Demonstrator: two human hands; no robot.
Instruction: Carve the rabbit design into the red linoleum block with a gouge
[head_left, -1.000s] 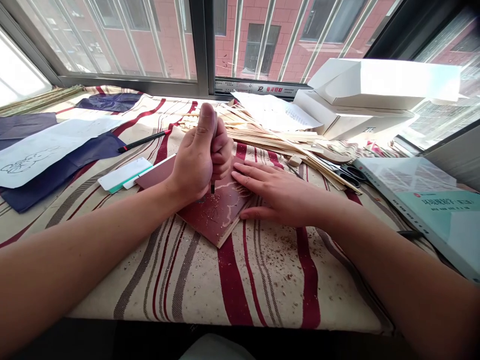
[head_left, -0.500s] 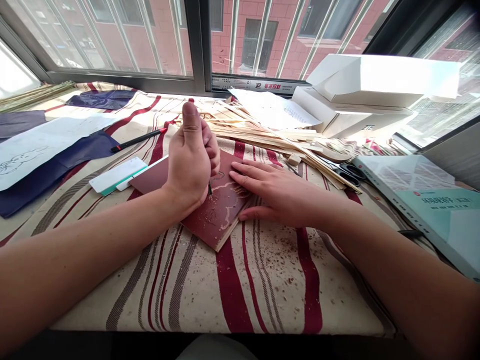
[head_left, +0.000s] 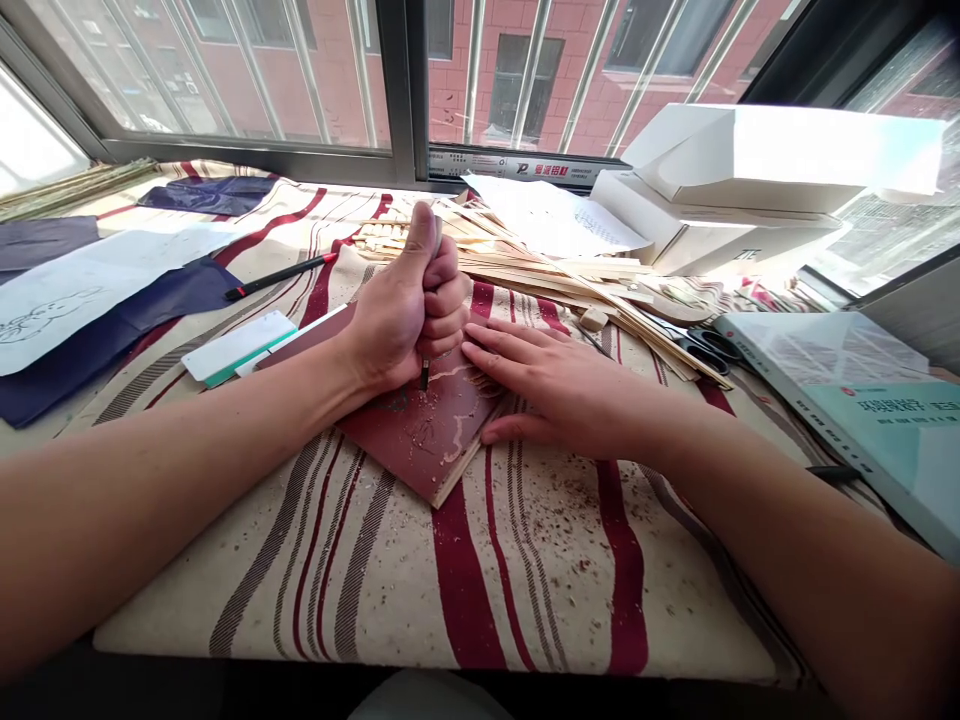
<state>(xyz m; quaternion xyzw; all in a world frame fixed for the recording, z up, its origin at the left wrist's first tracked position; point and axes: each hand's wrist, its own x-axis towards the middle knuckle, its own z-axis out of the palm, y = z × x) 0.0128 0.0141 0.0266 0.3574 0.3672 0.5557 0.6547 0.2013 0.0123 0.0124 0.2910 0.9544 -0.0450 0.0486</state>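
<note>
My left hand point(head_left: 416, 295) is wrapped in a fist, thumb on top, around an upright carving tool point(head_left: 425, 376). Only the tool's dark metal tip and a bit of its top end show; the fist hides the rest. The tip points down at a reddish-brown wooden board point(head_left: 405, 455), whose surface bears pale carved lines and thin dark drawn ones. Whether the tip touches the wood, I cannot tell. My right hand point(head_left: 547, 385) lies flat with outstretched fingers along the board's right edge, fingertips on its surface. Small wood shavings are scattered on the board and the striped cloth point(head_left: 390, 590).
Thin wooden strips point(head_left: 517, 258) lie behind the board, near a white open box point(head_left: 720, 230). Scissors point(head_left: 709, 348) and a book point(head_left: 847, 400) are on the right. To the left are a black pen point(head_left: 277, 277), a white-and-green strip point(head_left: 244, 350) and a drawing sheet point(head_left: 97, 280).
My left fist has shifted a little to the right and turned, so more of its curled fingers and the tool's top show. The right hand keeps its place on the board.
</note>
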